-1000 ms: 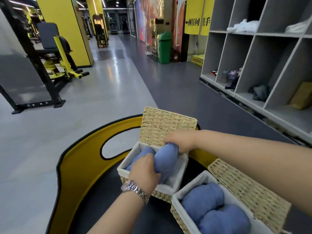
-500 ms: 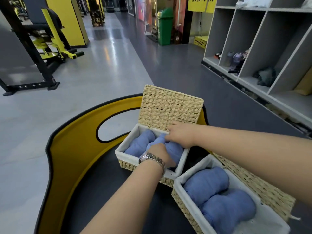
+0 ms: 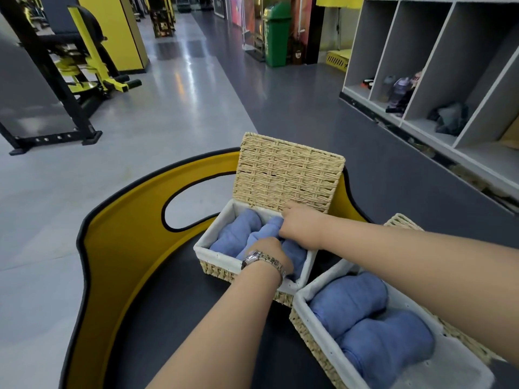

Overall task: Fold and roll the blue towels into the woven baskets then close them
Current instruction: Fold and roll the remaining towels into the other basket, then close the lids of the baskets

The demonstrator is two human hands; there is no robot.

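A woven basket (image 3: 216,269) with a white liner stands open, its lid (image 3: 286,172) tilted up behind it. Two rolled blue towels lie inside: one (image 3: 236,234) on the left, one (image 3: 295,252) on the right. My left hand (image 3: 269,251), with a wristwatch, presses down on the near end of the right roll. My right hand (image 3: 302,227) pushes on its far end, fingers curled into the cloth. A second open basket (image 3: 314,329) at the lower right holds two more rolled blue towels (image 3: 365,318).
The baskets rest on a black surface with a raised yellow rim (image 3: 118,248) that has an oval cut-out. Grey shelving cubbies (image 3: 438,80) line the right side. A gym machine (image 3: 64,68) stands at the far left and a green bin (image 3: 276,35) down the aisle.
The right-hand towel roll has gone from held above the rim down into the basket, both hands pushing it lower. The camera has tilted down.
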